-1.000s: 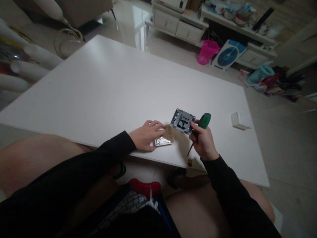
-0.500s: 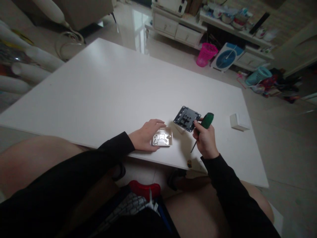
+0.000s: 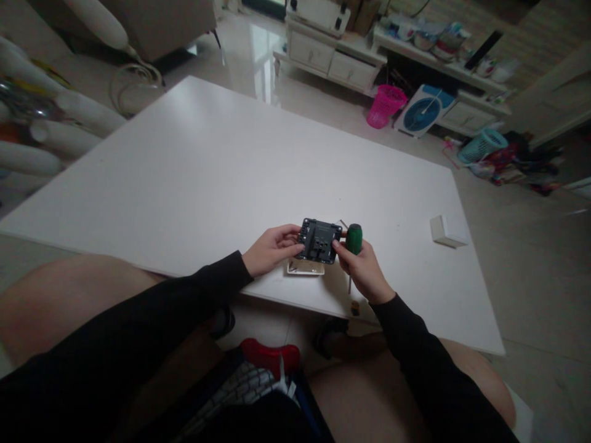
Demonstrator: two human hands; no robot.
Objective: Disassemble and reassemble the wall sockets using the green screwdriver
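A dark square switch module (image 3: 319, 240) is held just above the white table (image 3: 194, 178) between both hands. My left hand (image 3: 271, 248) pinches its left edge. My right hand (image 3: 361, 268) grips its right edge with thumb and forefinger while the other fingers wrap a green-handled screwdriver (image 3: 353, 241), its shaft pointing down toward the table's near edge. Directly under the module lies a white cover plate (image 3: 305, 267), partly hidden by it.
A small white box (image 3: 449, 231) sits near the table's right edge. A small dark piece (image 3: 354, 306) lies at the near edge below my right hand. Beyond the table stand a pink basket (image 3: 386, 104), a blue fan (image 3: 423, 111) and white drawers.
My right hand brought the module and screwdriver leftward over the white plate. My left hand let go of the plate and took hold of the module's left edge.
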